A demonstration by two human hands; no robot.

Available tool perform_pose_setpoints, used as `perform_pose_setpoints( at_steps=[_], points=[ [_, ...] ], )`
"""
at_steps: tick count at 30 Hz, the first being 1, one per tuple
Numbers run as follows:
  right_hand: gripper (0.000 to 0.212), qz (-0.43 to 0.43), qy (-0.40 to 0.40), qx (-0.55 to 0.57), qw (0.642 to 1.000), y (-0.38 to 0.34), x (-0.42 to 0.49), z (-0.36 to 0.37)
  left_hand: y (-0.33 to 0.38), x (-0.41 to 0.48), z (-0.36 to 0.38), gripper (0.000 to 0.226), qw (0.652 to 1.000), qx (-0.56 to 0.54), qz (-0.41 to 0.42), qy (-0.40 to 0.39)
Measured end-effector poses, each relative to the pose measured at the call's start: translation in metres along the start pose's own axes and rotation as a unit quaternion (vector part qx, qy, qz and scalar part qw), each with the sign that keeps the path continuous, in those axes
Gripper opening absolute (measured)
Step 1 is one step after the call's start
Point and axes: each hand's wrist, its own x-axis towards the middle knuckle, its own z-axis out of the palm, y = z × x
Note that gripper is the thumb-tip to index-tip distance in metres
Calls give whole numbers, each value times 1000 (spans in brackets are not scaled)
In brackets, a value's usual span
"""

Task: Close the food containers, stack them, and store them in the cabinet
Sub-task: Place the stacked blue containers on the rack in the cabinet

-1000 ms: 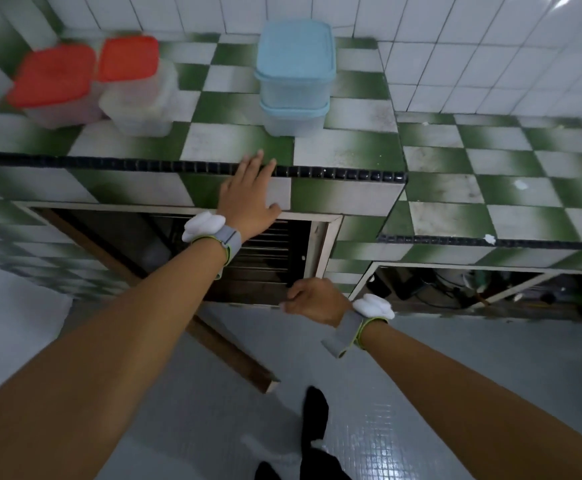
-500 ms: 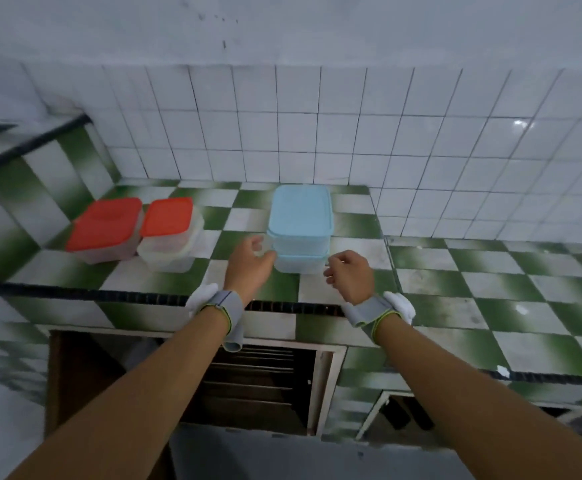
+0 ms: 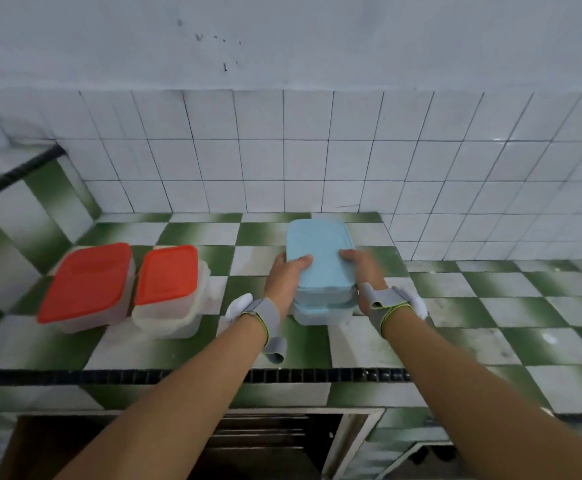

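Two blue-lidded containers stand stacked (image 3: 320,258) on the green-and-white checkered counter (image 3: 455,327), both with lids on. My left hand (image 3: 284,278) grips the stack's left side, thumb over the top lid. My right hand (image 3: 364,271) grips its right side, fingers on the lid. To the left stand two clear containers with orange lids, a large one (image 3: 87,282) and a smaller one (image 3: 166,273), side by side and closed. Below the counter the cabinet (image 3: 268,441) is open and dark, with shelf slats visible.
A white tiled wall rises behind the counter. The counter runs on to the right and turns up the left side. A black tile strip (image 3: 75,375) marks the front edge. A second cabinet opening (image 3: 428,455) shows at the lower right.
Both hands rose from the cabinet front to the counter and closed on the sides of the blue stack. The view lifted from the floor to the counter and wall.
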Motion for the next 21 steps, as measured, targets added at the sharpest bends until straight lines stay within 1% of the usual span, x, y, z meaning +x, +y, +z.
perform_pose_setpoints(
  at_steps=[2,4,7,9,11,14,17,19,20,21],
  points=[
    [51,28,19,62,998,0,-6,3,-6,5,-2,50,1000,13,4,3],
    [46,50,18,86,995,-10,-26,6,-8,3,-3,39,1000,4,4,0],
    [31,47,15,89,995,-10,-49,8,-13,-9,-7,32,1000,-18,-1,-3],
    [28,44,5,89,995,-4,-65,5,-21,-22,-11,35,1000,-19,2,-7],
    [31,37,17,83,996,0,-81,4,-24,-40,-15,41,1000,-17,7,-7],
    [29,27,15,70,997,13,-110,-1,-36,-71,-22,47,1000,-18,16,-3],
    [42,26,9,88,996,33,-135,-6,-53,-108,-28,48,1000,-23,19,8],
    [62,22,9,74,997,53,-155,-11,-69,-139,-36,51,999,-34,11,19],
    [69,13,9,68,998,59,-154,-10,-69,-146,-39,50,998,-52,8,24],
    [69,12,0,66,998,69,-160,-10,-75,-158,-44,49,998,-59,3,31]
  ],
)
